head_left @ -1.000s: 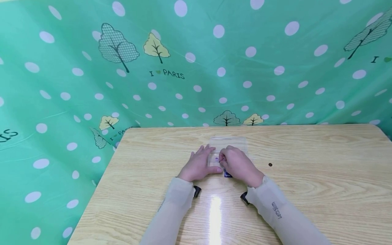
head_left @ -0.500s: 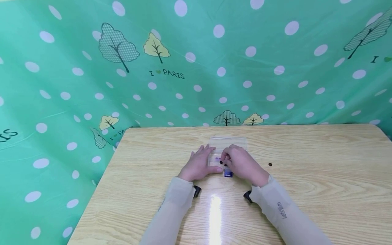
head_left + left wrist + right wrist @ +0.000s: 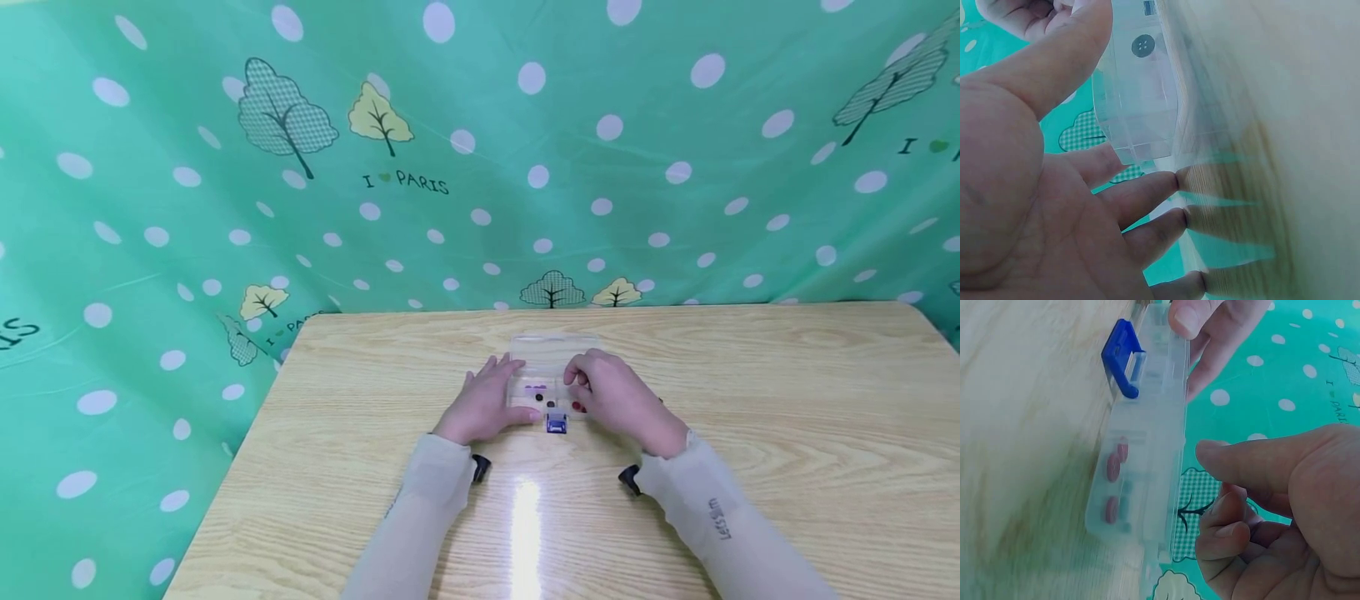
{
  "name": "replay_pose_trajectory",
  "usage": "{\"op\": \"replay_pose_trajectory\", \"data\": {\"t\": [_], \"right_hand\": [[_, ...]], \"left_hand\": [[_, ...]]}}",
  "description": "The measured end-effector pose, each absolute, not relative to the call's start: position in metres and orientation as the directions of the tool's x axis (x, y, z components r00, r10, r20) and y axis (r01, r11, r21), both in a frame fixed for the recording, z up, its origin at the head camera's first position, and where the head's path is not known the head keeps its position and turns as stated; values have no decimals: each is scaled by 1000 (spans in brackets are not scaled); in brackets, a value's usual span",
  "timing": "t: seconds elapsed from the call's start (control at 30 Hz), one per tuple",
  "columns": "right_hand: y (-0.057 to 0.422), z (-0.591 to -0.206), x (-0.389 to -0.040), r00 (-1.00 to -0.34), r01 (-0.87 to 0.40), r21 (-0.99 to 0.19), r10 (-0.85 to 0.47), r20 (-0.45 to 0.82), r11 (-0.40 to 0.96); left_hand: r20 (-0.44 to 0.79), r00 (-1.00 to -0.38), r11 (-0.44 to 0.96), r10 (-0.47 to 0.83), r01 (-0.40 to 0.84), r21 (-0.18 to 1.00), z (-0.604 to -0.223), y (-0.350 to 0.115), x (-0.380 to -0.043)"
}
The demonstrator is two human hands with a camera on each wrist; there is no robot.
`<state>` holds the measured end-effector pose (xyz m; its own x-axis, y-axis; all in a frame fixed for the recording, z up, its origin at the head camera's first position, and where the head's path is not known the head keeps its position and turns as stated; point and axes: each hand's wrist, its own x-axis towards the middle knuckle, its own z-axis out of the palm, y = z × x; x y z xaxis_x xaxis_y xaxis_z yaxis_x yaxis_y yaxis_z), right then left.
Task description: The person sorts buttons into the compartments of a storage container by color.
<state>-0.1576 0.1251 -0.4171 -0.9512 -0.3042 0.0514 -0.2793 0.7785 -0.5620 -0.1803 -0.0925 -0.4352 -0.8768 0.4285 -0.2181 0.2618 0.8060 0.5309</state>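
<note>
A clear plastic box (image 3: 561,386) lies on the table with its clear lid (image 3: 543,353) folded back. My left hand (image 3: 483,404) rests against its left side, fingers spread and fairly straight, thumb along the front edge. Purple buttons (image 3: 536,387) and dark buttons (image 3: 539,397) lie in the left part. One dark four-hole button (image 3: 1143,45) shows through the wall in the left wrist view. Red buttons (image 3: 1113,467) are in the right part. Over that part hovers my right hand (image 3: 611,392), fingers loosely curled; nothing shows between thumb and fingers.
A blue latch (image 3: 557,423) hangs down at the box's front. A small dark button (image 3: 661,401) lies on the wooden table (image 3: 787,433), mostly hidden behind my right hand. A green patterned cloth (image 3: 480,167) hangs behind the table.
My right hand has moved right and lifted off the box's left part, uncovering the dark buttons, the red ones and the latch. The left hand has stayed at the box.
</note>
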Motion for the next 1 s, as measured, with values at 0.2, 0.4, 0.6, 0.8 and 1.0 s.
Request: {"op": "replay_pose_trajectory", "data": {"t": [0.2,0.4,0.6,0.8,1.0], "right_hand": [[135,-417,-155,-956,-264,-579,-288,53,772],[147,-418,-153,-965,-234,-593,-259,45,770],[159,-422,-153,-968,-235,-580,-242,68,780],[170,-422,-154,-968,-234,-585,-240,70,776],[179,-419,-151,-971,-222,-591,-231,61,775]], "left_hand": [[-224,-875,806,430,260,531,-437,-92,-181],[-233,-876,808,423,248,535,-438,-92,-180],[-235,-874,808,424,249,534,-438,-91,-180],[-229,-875,808,426,253,533,-439,-92,-180],[-229,-877,806,423,249,537,-439,-93,-181]]}}
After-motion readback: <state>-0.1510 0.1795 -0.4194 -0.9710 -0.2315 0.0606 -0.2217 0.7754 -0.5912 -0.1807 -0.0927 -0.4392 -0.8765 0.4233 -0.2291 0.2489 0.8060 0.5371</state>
